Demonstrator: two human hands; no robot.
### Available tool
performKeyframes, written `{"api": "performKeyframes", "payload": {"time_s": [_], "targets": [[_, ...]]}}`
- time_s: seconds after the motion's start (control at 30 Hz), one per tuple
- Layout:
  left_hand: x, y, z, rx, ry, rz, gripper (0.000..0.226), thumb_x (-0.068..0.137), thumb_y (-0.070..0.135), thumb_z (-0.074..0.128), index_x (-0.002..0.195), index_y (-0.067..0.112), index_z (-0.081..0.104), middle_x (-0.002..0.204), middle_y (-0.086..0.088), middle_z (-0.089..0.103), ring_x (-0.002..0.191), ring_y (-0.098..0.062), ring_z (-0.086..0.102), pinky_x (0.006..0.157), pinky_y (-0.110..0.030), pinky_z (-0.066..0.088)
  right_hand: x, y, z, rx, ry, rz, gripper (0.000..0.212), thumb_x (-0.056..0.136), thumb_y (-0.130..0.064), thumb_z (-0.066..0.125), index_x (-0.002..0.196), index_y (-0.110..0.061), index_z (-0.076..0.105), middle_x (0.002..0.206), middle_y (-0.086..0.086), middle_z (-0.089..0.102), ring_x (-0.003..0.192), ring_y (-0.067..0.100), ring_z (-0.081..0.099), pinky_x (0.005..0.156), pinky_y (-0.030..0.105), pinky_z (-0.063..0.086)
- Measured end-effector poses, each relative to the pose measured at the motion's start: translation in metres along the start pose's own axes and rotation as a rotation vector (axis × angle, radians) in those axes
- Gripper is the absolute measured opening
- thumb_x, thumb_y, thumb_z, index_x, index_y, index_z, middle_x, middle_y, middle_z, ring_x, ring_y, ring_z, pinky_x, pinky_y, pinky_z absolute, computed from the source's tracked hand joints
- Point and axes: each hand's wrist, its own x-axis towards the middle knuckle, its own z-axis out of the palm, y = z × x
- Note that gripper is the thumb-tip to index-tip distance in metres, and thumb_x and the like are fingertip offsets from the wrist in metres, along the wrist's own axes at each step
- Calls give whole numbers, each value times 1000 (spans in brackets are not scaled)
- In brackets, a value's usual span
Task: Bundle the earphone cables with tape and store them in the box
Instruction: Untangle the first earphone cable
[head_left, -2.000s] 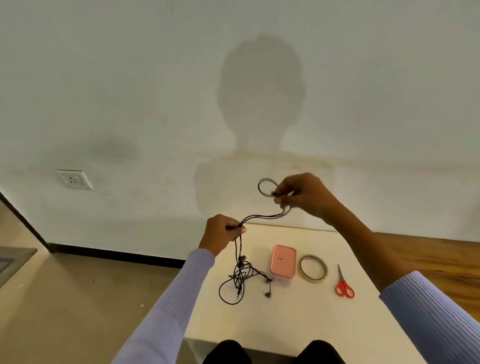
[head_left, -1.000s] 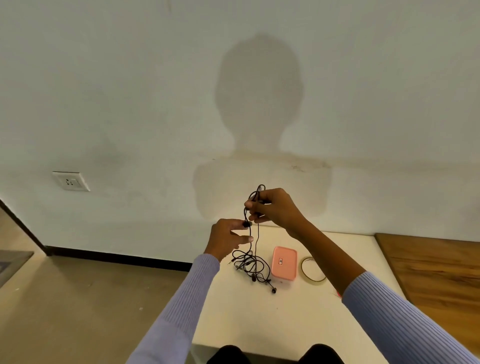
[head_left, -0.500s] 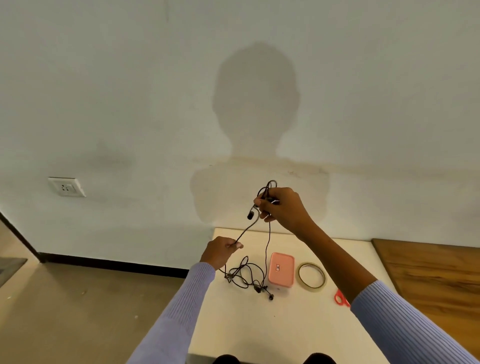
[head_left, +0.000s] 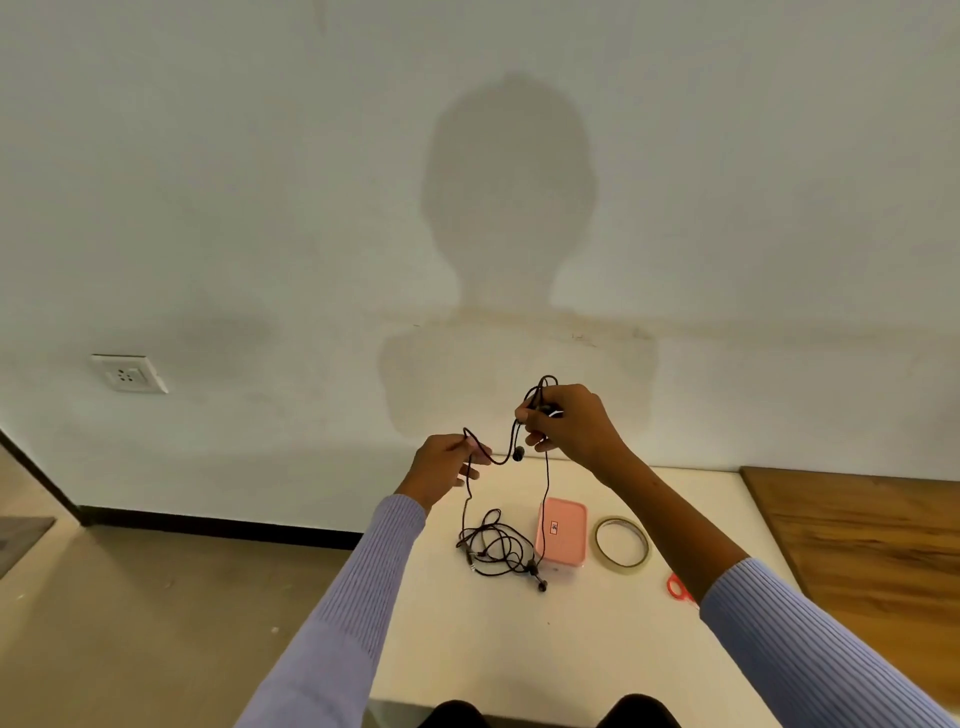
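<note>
Black earphone cables (head_left: 493, 545) lie partly tangled on the white table (head_left: 519, 649), with strands rising to both hands. My right hand (head_left: 571, 426) is raised above the table and grips a small coil of the cable, one earbud dangling just below it. My left hand (head_left: 447, 462), lower and to the left, pinches a strand between thumb and fingers. A closed pink box (head_left: 561, 532) sits right of the tangle. The tape roll (head_left: 622, 544) lies flat to the right of the box.
Red scissors (head_left: 678, 588) peek out from behind my right forearm on the table. A wooden surface (head_left: 857, 545) adjoins the table on the right. A wall socket (head_left: 127, 373) sits on the white wall at left; bare floor lies left of the table.
My left hand has risen from near the table up toward my right hand, pulling a strand into a slack loop between them. The right hand keeps its coil at about the same height.
</note>
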Motion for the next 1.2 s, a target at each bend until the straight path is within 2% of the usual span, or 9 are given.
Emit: {"api": "performKeyframes", "payload": {"time_s": [0.23,0.33,0.5,0.73,0.83,0.9,1.03,1.1,1.2], "targets": [[-20,4,13,-13,-190,86,30,97,32,44,117,22,65,119,10,66,95,-8,57,80,-26,40,1,-14,2,210,-1,-37,14,87,-13,65,94,0,67,81,10,65,63,18,66,64,27,59],[-24,0,16,-3,-254,143,32,100,30,38,118,23,63,115,11,69,98,-9,57,85,-28,41,4,-24,2,280,7,-64,13,88,-15,65,93,-3,66,77,6,64,65,19,66,69,32,60],[-27,-6,22,13,-305,128,26,98,22,46,115,24,65,103,7,72,93,-4,60,75,-18,44,8,-34,0,334,7,-72,16,88,-14,64,95,0,66,77,7,63,66,20,66,67,29,58],[-24,-15,8,-152,-35,120,12,85,1,63,95,1,70,80,-14,71,77,-23,68,64,-22,56,-2,-17,-23,178,84,-50,12,89,-12,63,94,-1,67,73,7,64,63,18,64,63,27,59],[-25,-4,-5,-237,5,103,17,80,-4,68,96,-5,67,79,-18,71,71,-21,70,64,-25,58,-13,4,-31,72,60,15,13,87,-16,65,90,-3,67,71,8,65,62,19,66,67,32,60],[-27,7,-11,-243,-3,112,20,78,-2,70,98,-6,66,82,-19,72,69,-17,71,64,-25,58,-21,15,-30,32,-10,57,24,81,-27,72,88,-5,68,72,5,66,64,21,68,69,34,60],[-31,31,-7,-231,-8,161,22,77,1,73,98,-3,67,86,-22,72,74,-22,72,67,-25,58,-33,22,-4,-127,-145,85,48,64,-48,80,86,-8,68,74,1,70,59,12,68,58,22,57],[-32,39,0,-229,-10,180,23,76,1,73,98,-2,67,86,-22,72,75,-23,72,67,-25,58,-35,23,13,-104,-136,54,46,65,-45,81,86,-6,66,73,2,70,58,12,67,57,23,57],[-32,42,6,-236,-15,193,25,75,2,75,99,0,68,89,-19,72,81,-24,71,71,-24,57,-32,21,28,-78,-108,19,24,82,-25,70,89,-2,65,73,3,68,54,15,65,59,26,57]]}}
